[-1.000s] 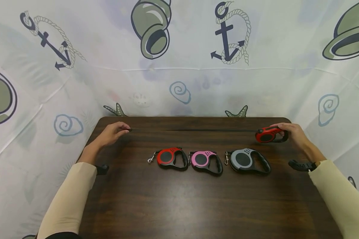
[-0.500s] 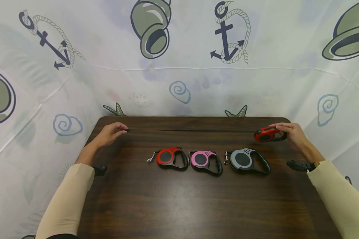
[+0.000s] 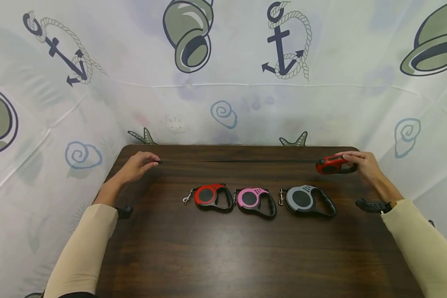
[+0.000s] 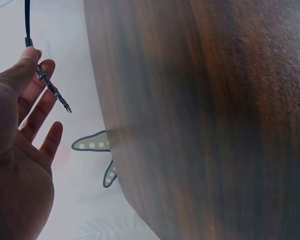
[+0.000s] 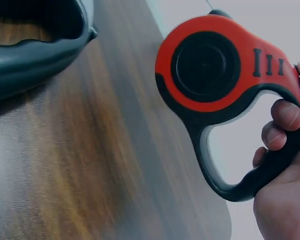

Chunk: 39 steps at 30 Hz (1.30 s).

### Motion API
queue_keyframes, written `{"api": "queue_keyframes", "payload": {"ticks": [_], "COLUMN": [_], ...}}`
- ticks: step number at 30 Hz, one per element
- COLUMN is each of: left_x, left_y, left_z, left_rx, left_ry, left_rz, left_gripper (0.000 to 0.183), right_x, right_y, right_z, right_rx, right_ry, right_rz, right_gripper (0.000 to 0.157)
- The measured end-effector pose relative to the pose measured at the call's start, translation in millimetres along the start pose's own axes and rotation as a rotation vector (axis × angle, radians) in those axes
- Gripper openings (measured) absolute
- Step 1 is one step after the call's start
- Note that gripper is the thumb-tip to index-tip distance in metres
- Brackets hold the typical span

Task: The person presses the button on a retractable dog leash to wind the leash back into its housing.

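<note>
My right hand point(image 3: 362, 165) grips the black handle of a red retractable dog leash point(image 3: 329, 164) at the table's back right. In the right wrist view, fingers point(image 5: 287, 116) curl through the handle loop of this leash point(image 5: 205, 65). A thin dark cord point(image 3: 238, 161) runs from it across the back of the table to my left hand point(image 3: 138, 166). There the thumb and forefinger pinch the cord's end, and a metal clip point(image 4: 54, 90) hangs past the fingertips in the left wrist view.
Lying in a row mid-table are another red leash point(image 3: 207, 196), a pink leash point(image 3: 250, 198) and a grey leash point(image 3: 301, 200), each with a black handle. The brown table point(image 3: 223, 252) meets a white printed cloth point(image 3: 246, 95) behind.
Over the last second, my left hand has shifted slightly left. The red leash in my right hand has risen and moved a little left, and the cord stays stretched between the hands.
</note>
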State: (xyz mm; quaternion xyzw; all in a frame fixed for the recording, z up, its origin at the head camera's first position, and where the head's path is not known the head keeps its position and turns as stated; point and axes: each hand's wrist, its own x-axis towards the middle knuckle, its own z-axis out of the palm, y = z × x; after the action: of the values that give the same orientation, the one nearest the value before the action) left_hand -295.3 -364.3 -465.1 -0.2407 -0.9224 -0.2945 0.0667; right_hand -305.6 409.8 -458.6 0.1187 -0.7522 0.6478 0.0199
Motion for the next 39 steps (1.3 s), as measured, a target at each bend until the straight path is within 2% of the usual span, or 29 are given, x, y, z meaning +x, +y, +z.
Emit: {"api": "queue_keyframes", "payload": {"ticks": [2,6,8,14,17,23,27,31,39], "left_x": [1.1,4.3,5.4,5.9,5.3,6.6,7.4,7.1,7.9], "left_y": [1.1,3.7,4.9,6.2,6.2,7.5,9.4,10.8,15.7], "left_z": [-0.2,-0.8,-1.2,0.7,1.9,4.3,4.1,3.9,8.2], "left_rx": [-0.002,-0.004,-0.007,-0.007,-0.011,-0.026,-0.028,-0.023,-0.026], "left_ry": [-0.001,-0.006,-0.010,-0.020,-0.021,-0.034,-0.041,-0.043,-0.024], "left_rz": [0.014,0.045,0.050,0.037,0.028,-0.002,-0.008,-0.014,-0.003], "left_gripper": [0.012,0.012,0.012,0.012,0.012,0.013,0.014,0.013,0.013], "right_x": [1.3,2.9,2.9,-1.1,-1.9,-2.7,-2.3,-0.9,-1.8], "right_y": [0.0,1.5,1.6,-0.8,-1.9,-5.5,-10.6,-14.0,-8.3], "right_z": [2.0,5.7,6.8,6.8,6.8,10.0,16.3,23.9,29.9], "right_rx": [-0.026,-0.009,-0.045,-0.410,-0.491,-0.514,-0.485,-0.444,-0.448], "right_ry": [0.000,-0.005,-0.012,-0.030,-0.046,-0.050,-0.046,-0.061,-0.059], "right_rz": [0.003,0.018,0.025,0.036,0.043,0.074,0.079,0.064,0.028], "right_gripper": [0.021,0.021,0.022,0.034,0.040,0.043,0.043,0.043,0.040]}}
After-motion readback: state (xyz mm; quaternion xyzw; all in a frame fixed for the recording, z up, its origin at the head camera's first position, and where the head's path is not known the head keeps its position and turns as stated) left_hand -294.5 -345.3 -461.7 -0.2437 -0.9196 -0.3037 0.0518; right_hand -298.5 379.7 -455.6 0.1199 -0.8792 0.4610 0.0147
